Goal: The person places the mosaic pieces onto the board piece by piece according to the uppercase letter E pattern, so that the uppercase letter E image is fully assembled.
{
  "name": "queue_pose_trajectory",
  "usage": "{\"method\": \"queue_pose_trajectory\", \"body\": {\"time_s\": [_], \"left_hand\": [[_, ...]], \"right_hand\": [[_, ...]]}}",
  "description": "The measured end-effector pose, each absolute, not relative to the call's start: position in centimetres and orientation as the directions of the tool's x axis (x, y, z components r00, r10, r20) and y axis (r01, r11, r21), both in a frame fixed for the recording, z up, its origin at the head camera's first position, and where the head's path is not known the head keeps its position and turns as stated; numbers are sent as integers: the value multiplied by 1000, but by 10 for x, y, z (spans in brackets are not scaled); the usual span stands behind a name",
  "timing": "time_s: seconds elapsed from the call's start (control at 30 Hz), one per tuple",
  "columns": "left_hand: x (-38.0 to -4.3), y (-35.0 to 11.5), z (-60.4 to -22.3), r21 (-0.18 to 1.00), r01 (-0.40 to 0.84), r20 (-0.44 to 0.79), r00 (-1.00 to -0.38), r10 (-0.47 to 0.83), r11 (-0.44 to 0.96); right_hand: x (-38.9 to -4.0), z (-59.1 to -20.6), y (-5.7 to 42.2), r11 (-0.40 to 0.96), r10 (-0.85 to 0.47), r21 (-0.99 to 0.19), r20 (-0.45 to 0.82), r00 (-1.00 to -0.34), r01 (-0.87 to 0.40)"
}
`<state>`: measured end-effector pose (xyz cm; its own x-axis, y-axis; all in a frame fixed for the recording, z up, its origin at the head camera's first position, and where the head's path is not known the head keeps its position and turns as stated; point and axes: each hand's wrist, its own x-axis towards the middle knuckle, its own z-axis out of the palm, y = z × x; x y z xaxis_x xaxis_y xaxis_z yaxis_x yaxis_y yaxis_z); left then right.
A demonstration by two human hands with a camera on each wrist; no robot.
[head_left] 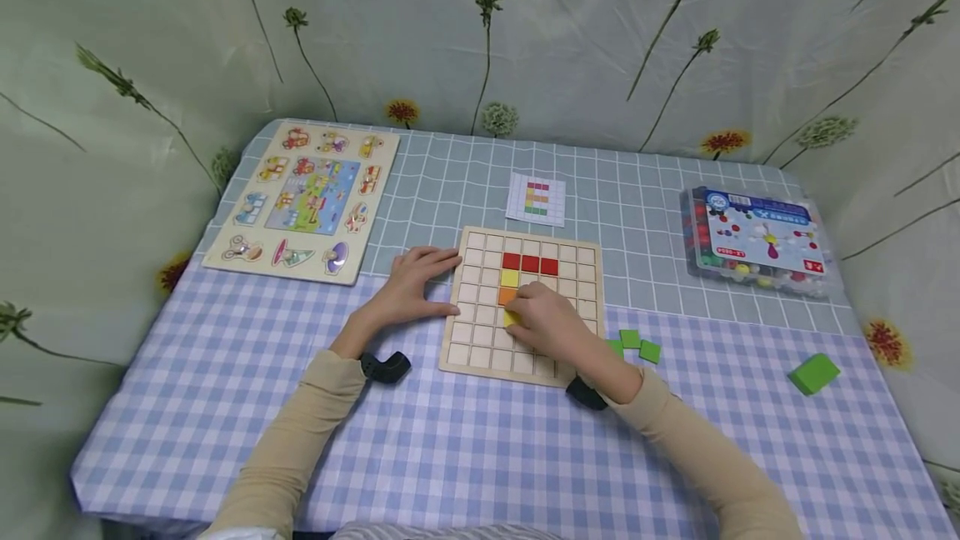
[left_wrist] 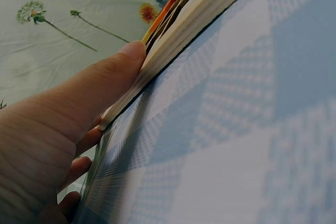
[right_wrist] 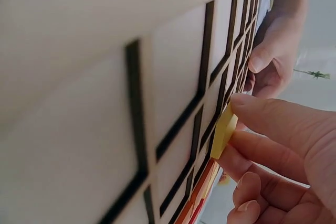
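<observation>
A wooden grid board (head_left: 472, 354) lies in front of me. Three red tiles (head_left: 530, 263) form a row on it, above a yellow tile (head_left: 509, 277) and an orange tile (head_left: 507, 296). Between thumb and fingers, my right hand (head_left: 551, 321) pinches another yellow tile (right_wrist: 224, 129), tilted at the grid just below the orange one. This hand covers some cells to its right. My left hand (head_left: 408, 286) rests against the board's left edge, thumb and fingers extended and touching the side, as the left wrist view confirms.
Loose green tiles (head_left: 650, 351) lie right of the board, partly behind my right wrist. A pattern card (head_left: 536, 200) sits beyond it. A picture puzzle (head_left: 300, 202) is at back left, a clear box of colored pieces (head_left: 757, 236) at back right, a green block (head_left: 814, 373) at right.
</observation>
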<state>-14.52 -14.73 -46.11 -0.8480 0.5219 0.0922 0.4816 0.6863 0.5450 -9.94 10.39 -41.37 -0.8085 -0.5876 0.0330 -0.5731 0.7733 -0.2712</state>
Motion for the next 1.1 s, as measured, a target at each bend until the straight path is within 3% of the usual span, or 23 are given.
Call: {"method": "queue_pose_trajectory", "body": {"time_s": [0.43,0.77,1.1], "left_hand": [[-146,-147,-461,551,474,81,-849,521,687],[-147,-147,-462,550,481,90,-847,524,683],[-147,-148,-465,551,491,106,-843,527,675]], "right_hand": [[-103,-416,95,770,-587,-264,68,-807,-581],[-102,-413,97,789,-561,-284,26,-827,-544],[-95,-414,132,739,-537,-370,180,-824,-562]]}}
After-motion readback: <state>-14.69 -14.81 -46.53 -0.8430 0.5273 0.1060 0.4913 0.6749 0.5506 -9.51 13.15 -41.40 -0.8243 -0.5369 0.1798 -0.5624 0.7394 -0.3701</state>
